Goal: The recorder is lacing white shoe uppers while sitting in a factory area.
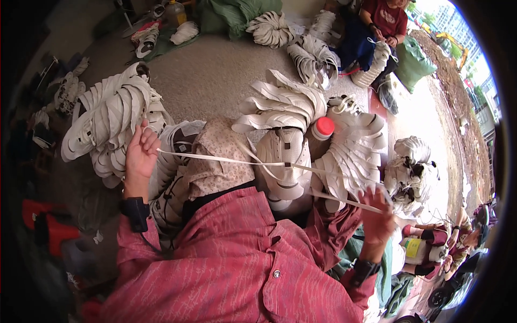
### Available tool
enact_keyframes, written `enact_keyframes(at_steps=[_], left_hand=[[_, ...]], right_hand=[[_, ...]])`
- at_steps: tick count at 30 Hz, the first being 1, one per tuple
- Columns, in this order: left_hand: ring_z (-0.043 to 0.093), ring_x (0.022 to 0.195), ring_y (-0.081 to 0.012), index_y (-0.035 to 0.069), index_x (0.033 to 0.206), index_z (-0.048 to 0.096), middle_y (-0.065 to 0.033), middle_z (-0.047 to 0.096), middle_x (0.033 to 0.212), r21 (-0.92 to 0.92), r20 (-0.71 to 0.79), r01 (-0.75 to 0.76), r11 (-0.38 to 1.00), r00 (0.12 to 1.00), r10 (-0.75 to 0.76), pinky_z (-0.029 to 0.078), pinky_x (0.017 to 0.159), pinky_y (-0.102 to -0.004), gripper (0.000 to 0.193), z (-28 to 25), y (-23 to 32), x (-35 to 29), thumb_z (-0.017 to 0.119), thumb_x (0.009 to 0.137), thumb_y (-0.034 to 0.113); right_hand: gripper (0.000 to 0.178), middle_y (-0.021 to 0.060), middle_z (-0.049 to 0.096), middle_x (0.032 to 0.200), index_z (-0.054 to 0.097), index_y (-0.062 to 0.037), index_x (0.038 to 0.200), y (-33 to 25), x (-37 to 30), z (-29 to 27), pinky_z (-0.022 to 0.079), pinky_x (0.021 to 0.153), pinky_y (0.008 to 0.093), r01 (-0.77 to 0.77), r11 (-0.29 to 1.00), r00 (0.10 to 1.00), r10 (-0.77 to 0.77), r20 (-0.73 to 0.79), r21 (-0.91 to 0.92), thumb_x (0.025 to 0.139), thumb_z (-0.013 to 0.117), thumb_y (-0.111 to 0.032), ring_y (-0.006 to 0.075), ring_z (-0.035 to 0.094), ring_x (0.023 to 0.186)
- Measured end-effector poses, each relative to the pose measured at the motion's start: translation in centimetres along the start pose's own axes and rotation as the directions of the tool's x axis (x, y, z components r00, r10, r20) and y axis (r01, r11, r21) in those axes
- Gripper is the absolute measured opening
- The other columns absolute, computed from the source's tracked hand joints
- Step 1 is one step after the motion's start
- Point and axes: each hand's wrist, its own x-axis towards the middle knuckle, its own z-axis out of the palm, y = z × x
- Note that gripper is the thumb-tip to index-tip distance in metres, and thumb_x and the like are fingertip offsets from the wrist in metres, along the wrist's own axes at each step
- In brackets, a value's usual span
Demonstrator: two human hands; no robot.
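Observation:
A white shoe upper (284, 156) rests at my lap, its toe toward me, with a flat white shoelace (215, 158) threaded through its eyelet area. My left hand (142, 145) is closed on one end of the lace and stretches it out to the left. On the right, another length of lace runs straight into my right hand (376, 214). That hand is raised and its fingers are smeared by motion, but the lace appears caught in it. Patterned cloth (221, 156) covers my leg beside the upper.
Stacked white shoe uppers (110, 116) lie at left, with more uppers (288, 105) beyond my lap and others (353, 148) at right. A red-lidded jar (323, 128) stands among them. A person (382, 27) sits far right, holding uppers; green sacks (237, 16) lie behind.

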Motion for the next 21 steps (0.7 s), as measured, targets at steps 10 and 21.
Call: enact_keyframes(at_steps=[10,21], left_hand=[[0.044,0.061,-0.0067,0.005,0.124,0.055,-0.0002,0.054,0.085,0.238,-0.42,-0.14,0.961,0.877,0.231,0.033,0.045,-0.0197,0.027,-12.4,5.0,-0.8,0.05,0.098,0.012],[0.056,0.078,-0.0078,0.008,0.135,0.048,-0.006,0.057,0.131,0.768,-0.476,-0.007,0.64,0.662,0.579,0.038,0.053,-0.0179,0.041,-20.7,15.8,-2.3,0.053,0.094,0.016]], right_hand=[[0.006,0.0046,0.062,0.109,0.062,-0.0078,0.088,-14.3,-6.6,-12.0,0.019,0.116,0.0496,0.441,0.812,0.892,-0.443,-0.087,0.383,0.092,0.061,-0.012,0.0189,0.052,0.113],[0.035,0.0134,0.063,0.105,0.05,0.0031,0.129,-20.2,-13.9,-31.2,0.047,0.091,0.0382,0.336,0.941,0.645,-0.193,-0.74,0.048,0.095,0.051,-0.006,0.0231,0.06,0.094]])
